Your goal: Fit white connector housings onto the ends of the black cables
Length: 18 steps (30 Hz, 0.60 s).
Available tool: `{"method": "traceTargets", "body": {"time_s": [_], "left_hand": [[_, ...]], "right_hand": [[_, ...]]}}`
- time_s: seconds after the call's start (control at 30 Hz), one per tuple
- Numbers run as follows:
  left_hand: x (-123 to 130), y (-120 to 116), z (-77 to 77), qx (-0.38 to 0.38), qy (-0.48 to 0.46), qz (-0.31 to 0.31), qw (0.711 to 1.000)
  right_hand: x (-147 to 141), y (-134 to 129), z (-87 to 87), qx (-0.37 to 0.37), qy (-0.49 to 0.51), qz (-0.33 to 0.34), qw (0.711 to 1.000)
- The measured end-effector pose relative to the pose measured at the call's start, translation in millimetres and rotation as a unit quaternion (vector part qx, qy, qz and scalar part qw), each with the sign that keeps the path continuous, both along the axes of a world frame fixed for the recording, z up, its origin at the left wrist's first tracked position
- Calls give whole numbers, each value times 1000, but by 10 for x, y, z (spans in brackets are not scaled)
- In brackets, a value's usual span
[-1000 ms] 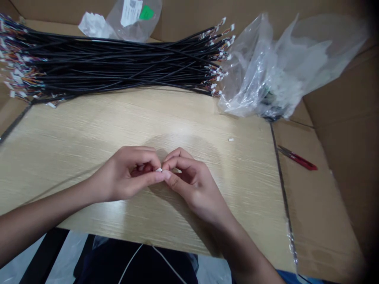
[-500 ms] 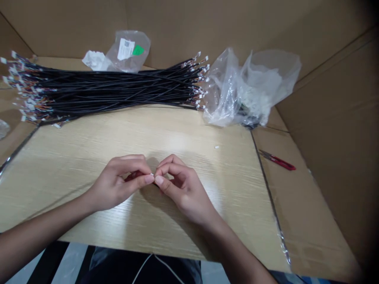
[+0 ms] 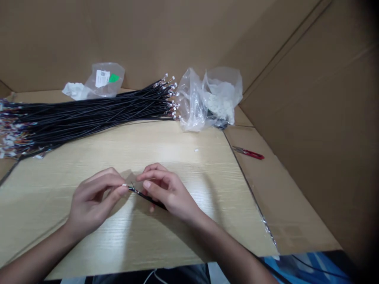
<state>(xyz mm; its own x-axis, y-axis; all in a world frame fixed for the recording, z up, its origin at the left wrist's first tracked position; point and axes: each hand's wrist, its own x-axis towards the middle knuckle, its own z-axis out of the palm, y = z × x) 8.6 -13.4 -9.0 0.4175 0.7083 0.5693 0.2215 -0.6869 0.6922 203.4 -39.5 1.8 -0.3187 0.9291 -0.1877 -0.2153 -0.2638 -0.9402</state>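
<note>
Between thumb and forefinger, my left hand (image 3: 96, 197) pinches a small white connector (image 3: 124, 185). From it thin coloured wires run into a black cable (image 3: 152, 200), which passes under my right hand (image 3: 168, 191). The right thumb and forefinger are apart, close to the wires; its lower fingers curl around the cable. Farther back lies a thick bundle of black cables (image 3: 89, 114) with white connectors at both ends. A small white piece (image 3: 196, 150) rests on the table behind my right hand.
Clear plastic bags (image 3: 192, 106) stand at the back right, one with white pieces inside. A labelled bag (image 3: 103, 81) lies behind the bundle. Red-handled snips (image 3: 248, 152) rest on cardboard to the right. Cardboard walls (image 3: 310, 118) rise at the back and right.
The view has turned to the right. My hands have moved apart, my right thumb and forefinger have opened away from the connector, and the wires and black cable now show between the hands.
</note>
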Motion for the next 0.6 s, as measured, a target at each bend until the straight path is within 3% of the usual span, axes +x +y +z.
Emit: {"method": "traceTargets", "body": {"time_s": [0.33,0.6], "left_hand": [[32,-79,35,154,41,-13,987],[13,-69,-16,71,47,1,996]], "right_hand": [[-11,-7,39,53,-44,-36,997],[14,9,58,33,-36,-46,998]]}}
